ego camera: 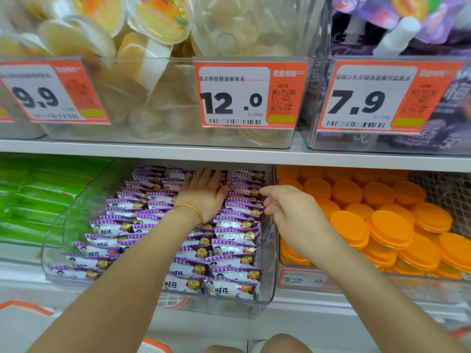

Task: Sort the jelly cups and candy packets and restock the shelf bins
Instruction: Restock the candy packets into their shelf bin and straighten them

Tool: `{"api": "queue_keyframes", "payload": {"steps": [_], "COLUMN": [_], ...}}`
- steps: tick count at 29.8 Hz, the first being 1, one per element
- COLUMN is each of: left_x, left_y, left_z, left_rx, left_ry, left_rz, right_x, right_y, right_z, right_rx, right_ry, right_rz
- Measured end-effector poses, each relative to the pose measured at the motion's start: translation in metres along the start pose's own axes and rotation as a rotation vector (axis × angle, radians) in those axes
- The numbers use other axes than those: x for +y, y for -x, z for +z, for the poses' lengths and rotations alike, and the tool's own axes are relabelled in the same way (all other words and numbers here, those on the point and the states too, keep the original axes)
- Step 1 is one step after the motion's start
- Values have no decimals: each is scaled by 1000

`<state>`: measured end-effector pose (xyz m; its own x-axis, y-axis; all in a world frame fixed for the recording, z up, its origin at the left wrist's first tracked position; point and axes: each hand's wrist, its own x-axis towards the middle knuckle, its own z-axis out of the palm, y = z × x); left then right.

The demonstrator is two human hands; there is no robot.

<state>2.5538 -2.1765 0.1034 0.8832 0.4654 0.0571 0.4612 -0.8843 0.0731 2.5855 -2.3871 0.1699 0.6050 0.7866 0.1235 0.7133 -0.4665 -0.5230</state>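
Observation:
Rows of purple and white candy packets [229,250] fill a clear bin [267,289] on the lower shelf. My left hand [204,192], with a gold bangle on the wrist, reaches deep into the bin. It lies flat on the back rows with its fingers straight, pressing on the packets. My right hand [290,210] is at the bin's right wall, with its fingers curled over the wall's top edge. Its thumb points left toward the packets. Orange-lidded jelly cups [382,225] are piled in the bin to the right.
Green packets [38,200] fill the bin on the left. On the upper shelf [229,155] stand bins of yellow jelly cups [142,54], pale jelly cups [242,34] and purple pouches [395,29], each behind an orange price tag [249,95]. The upper shelf hangs low over the back rows.

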Motion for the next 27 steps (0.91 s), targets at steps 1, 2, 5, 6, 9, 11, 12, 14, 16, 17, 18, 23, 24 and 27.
{"api": "queue_keyframes", "payload": {"steps": [1, 2, 5, 6, 9, 11, 12, 14, 16, 17, 18, 23, 24, 27], "left_x": [-3, -4, -6, -8, -17, -19, -22, -32, -51, -65, -80, -117, -118, -118], "left_y": [2, 2, -2, -1, 7, 13, 15, 21, 27, 30, 33, 44, 44, 41], "left_z": [4, 4, -6, -8, -9, -10, -12, -18, -21, -21, -21, -18, -19, -21], "left_rx": [-76, -121, -84, -28, -73, -135, -112, -8, 107, 132, 132, -54, -38, 17], "left_ry": [-13, -16, -2, -13, -58, -9, 45, 106, 36, -12, -44, -70, -57, -46], "left_rz": [16, 48, 97, 78, 8, 29, 42, 25, -40, -90, -140, -185, -175, -90], "right_x": [0, -1, -1, 0, -1, -5, -9, -18, -30, -37, -42, -59, -61, -62], "right_y": [0, -1, 0, 0, 1, 2, 2, 2, -3, -8, -15, -61, -71, -95], "right_z": [0, 0, 2, 2, 0, 2, 4, 11, 24, 31, 39, 74, 80, 99], "right_rx": [2, 11, 24, 24, 14, 13, 42, 137, 187, 180, 158, 34, 31, -46], "right_ry": [-3, -3, 9, 15, 34, 67, 89, 129, 121, 103, 93, 176, 201, 287], "right_rz": [3, 6, 16, 15, 23, 43, 48, 30, -19, -38, -49, -45, -42, -15]}}
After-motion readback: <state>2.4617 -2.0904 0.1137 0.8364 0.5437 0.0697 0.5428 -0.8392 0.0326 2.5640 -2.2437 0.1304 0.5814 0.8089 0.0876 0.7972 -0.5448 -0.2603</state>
